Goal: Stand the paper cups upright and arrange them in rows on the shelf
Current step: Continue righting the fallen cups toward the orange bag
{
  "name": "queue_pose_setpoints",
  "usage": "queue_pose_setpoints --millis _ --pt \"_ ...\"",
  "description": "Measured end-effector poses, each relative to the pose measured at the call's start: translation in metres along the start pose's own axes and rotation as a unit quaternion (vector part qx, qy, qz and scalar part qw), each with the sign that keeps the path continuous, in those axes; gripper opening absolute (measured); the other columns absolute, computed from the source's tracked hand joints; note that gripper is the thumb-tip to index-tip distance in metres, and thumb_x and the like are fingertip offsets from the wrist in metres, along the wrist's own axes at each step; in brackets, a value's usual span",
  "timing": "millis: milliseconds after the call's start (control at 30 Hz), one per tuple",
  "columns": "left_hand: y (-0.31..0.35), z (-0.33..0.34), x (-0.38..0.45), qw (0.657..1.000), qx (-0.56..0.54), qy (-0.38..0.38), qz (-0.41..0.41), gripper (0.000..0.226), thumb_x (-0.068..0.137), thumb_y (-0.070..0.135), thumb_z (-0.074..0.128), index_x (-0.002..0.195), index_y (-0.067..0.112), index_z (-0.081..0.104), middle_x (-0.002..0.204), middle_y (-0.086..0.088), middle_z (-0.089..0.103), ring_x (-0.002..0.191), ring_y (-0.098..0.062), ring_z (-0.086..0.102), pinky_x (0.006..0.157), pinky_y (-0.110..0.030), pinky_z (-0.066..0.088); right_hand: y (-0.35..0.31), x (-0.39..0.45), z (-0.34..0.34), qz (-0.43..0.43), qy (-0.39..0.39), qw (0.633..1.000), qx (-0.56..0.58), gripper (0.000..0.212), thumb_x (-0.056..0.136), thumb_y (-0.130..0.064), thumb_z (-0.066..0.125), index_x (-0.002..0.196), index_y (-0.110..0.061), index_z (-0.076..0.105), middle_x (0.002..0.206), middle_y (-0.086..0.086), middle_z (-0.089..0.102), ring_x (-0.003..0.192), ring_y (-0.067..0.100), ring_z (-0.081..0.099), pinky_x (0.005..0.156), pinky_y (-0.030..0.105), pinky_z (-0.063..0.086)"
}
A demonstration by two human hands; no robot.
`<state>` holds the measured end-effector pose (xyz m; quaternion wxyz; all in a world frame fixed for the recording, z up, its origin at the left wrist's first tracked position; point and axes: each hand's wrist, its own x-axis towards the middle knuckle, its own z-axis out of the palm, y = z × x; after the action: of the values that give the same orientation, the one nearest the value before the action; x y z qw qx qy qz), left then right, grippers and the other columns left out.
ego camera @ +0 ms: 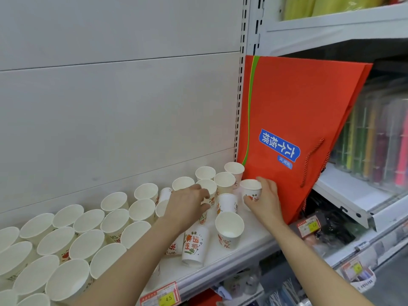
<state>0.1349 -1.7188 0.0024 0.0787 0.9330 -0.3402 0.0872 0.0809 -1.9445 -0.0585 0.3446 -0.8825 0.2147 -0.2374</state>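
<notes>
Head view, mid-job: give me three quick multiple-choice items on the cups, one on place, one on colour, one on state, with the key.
1. Where is the red paper bag?
A. right end of the shelf
B. left end
C. on the floor

2. The cups' insides are:
A. blue
B. white
C. black

3. The cup in the right hand is:
A. crushed
B. upside down
C. upright, mouth up

Key: 1 A, the bag leans at the right end beside the cups; 2 B, every open mouth shows white; 3 C, its open rim faces up between the fingers.
</notes>
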Motion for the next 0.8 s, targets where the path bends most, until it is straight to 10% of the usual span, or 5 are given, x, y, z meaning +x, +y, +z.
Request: queue_pose_setpoints --millis 267,400,800 --pt "0.028 0.017 0.048 0.996 -0.01 -0.083 0.027 0.046 0.088 0.04 0.061 0.132 0.03 0.054 0.132 0.006 0.056 0.116 -0.022 0.055 0.081 -0.034 0.045 0.015 0.014 0.016 -0.034 -0.052 0.998 0.009 0.08 0.079 -0.024 0.073 0.145 -0.012 0.03 0.142 0.01 0.036 0.129 0.025 0.039 0.099 0.031 0.036" --pt "0.03 0.027 0.056 0.994 -0.003 -0.11 0.021 0.051 0.086 0.044 0.064 0.134 0.028 0.053 0.127 0.001 0.059 0.115 -0.023 0.055 0.08 -0.035 0.046 0.008 -0.014 -0.013 -0.082 0.069 0.993 0.056 0.053 0.085 -0.029 0.066 0.134 -0.018 0.048 0.129 -0.001 0.052 0.118 0.017 0.045 0.098 0.034 0.039" --pt "0.032 0.024 0.049 0.982 -0.177 -0.039 -0.052 0.007 0.074 0.03 0.074 0.077 0.03 0.068 0.079 0.014 0.067 0.076 -0.006 0.06 0.065 -0.025 0.047 0.005 -0.089 -0.022 -0.365 -0.054 0.93 0.001 0.018 0.075 -0.037 0.074 0.086 -0.023 0.069 0.094 -0.017 0.063 0.104 0.01 0.052 0.083 0.031 0.042"
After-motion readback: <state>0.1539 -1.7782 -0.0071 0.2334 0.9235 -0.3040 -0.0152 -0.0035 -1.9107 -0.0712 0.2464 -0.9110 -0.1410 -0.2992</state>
